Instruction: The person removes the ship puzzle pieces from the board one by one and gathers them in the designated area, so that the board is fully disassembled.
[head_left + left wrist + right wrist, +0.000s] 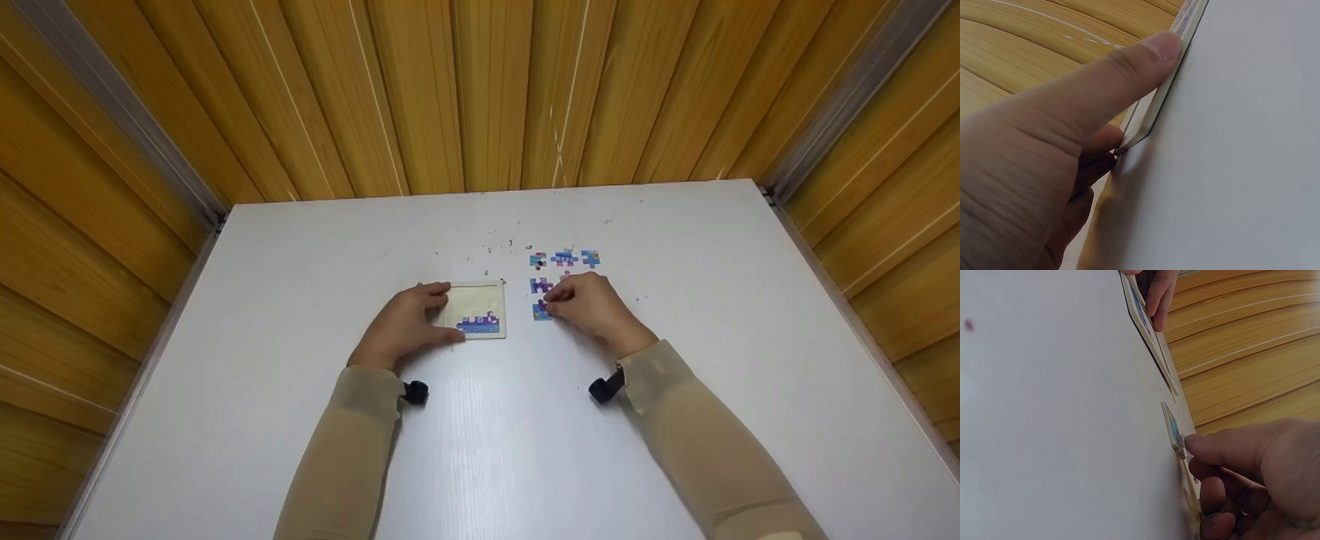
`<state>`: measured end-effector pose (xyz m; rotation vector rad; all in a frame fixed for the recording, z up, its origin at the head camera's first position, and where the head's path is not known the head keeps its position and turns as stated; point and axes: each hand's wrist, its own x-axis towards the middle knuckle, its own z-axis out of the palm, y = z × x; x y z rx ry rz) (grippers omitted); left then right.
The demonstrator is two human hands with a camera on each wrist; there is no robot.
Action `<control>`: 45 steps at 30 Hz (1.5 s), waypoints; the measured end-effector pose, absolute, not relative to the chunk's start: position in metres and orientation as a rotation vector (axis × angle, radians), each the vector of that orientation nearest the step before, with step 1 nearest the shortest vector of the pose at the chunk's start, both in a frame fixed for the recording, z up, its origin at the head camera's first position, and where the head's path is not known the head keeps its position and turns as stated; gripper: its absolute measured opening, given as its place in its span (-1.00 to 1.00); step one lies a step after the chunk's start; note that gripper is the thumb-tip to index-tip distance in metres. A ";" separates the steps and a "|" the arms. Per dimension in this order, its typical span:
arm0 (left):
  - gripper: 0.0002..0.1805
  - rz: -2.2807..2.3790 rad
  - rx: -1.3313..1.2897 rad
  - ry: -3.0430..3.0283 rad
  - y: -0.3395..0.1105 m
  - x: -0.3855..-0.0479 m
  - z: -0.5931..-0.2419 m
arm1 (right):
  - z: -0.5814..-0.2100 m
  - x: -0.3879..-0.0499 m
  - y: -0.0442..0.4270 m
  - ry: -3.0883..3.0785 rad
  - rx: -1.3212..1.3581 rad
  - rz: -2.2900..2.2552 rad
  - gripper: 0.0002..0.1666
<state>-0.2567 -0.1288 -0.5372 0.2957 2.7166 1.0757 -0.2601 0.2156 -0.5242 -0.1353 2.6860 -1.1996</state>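
A square, pale puzzle tray lies on the table, with joined blue and purple pieces along its lower part. My left hand grips the tray's left side, its thumb on the near edge and its fingers at the far corner. In the left wrist view the thumb presses on the tray's rim. To the right, my right hand pinches a blue and purple jigsaw piece at its right side. The right wrist view has the thumb tip against this piece; the curled fingers hide its far side.
More loose jigsaw pieces lie in rows beyond my right hand, some partly covered by it. Small dark crumbs are scattered on the white table. A yellow wood-patterned wall rises behind the table's far edge.
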 end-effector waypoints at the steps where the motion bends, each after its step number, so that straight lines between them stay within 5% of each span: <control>1: -0.03 1.076 0.294 2.715 -0.129 -0.257 -0.537 | -0.524 -0.260 0.215 2.685 -0.136 -1.199 -0.82; 32: 0.00 1.034 0.271 2.739 -0.127 -0.256 -0.537 | -0.487 -0.252 0.141 2.639 -0.269 -1.474 -0.60; 45: 0.01 1.030 0.364 2.772 -0.130 -0.258 -0.539 | -0.498 -0.247 0.116 2.585 -0.305 -1.526 -0.58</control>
